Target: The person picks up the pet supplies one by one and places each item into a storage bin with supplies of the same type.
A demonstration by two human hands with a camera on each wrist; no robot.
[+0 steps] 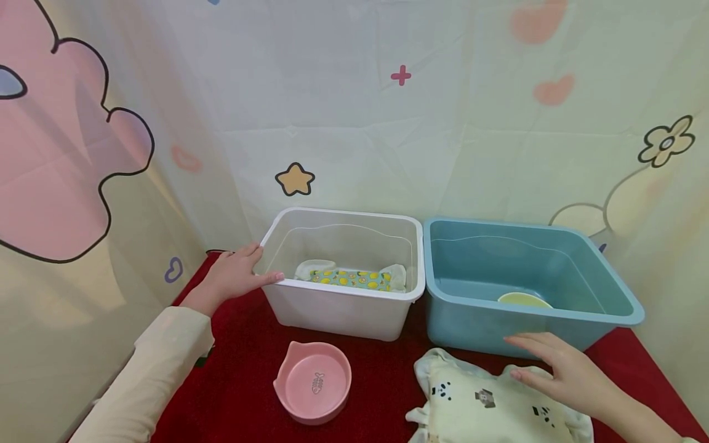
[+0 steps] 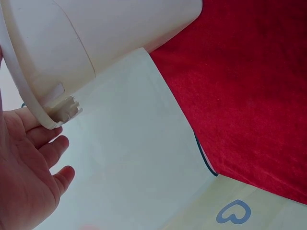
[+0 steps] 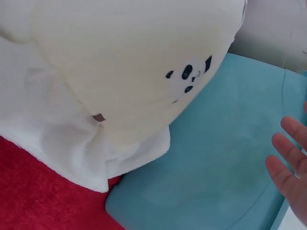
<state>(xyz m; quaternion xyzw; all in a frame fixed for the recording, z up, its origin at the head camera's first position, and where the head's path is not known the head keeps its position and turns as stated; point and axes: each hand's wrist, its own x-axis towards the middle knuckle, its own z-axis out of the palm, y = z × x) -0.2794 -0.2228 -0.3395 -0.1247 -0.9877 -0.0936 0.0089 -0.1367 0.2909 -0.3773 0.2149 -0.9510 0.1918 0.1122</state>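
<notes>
My left hand (image 1: pixel 235 271) rests on the front left corner of a white plastic bin (image 1: pixel 338 307), thumb along the front rim and fingers spread at the side. In the left wrist view, the bin's rim (image 2: pixel 24 91) passes by the fingers (image 2: pixel 53 151), some of which stand free of it. My right hand (image 1: pixel 565 375) holds nothing, its fingers extended in front of a blue bin (image 1: pixel 515 332) and above a cream ruffled pillow (image 1: pixel 471 400) with panda prints. In the right wrist view, the pillow (image 3: pixel 134 57) overlaps the blue bin's wall (image 3: pixel 216 143).
Inside the white bin lies a teal, lemon-patterned cloth item (image 1: pixel 351 279) with white ends. A pale yellow-green round thing (image 1: pixel 523 299) shows partly in the blue bin. A pink cat-eared bowl (image 1: pixel 314 383) sits on the red cloth (image 1: pixel 232 369). A printed curtain (image 1: pixel 343 92) hangs behind.
</notes>
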